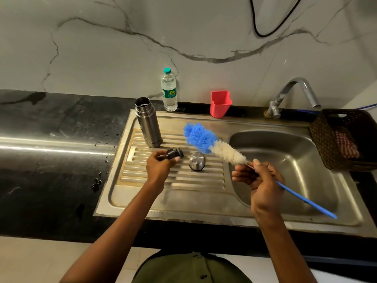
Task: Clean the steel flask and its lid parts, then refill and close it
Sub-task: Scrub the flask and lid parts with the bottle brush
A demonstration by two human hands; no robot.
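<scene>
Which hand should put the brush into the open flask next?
Right, probably. The right hand already grips the blue-and-white bottle brush, bristles pointing toward the open cylindrical steel flask. The left hand holds the black plastic stopper.

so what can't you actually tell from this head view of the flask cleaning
- Inside of the steel flask: its own wall hides whether it holds water.
- Black stopper: the left hand covers part of it, so detail is unclear.
- Basket: cut off by the right edge; only a checked cloth shows inside.
- Label on the plastic bottle: too small to read.
</scene>
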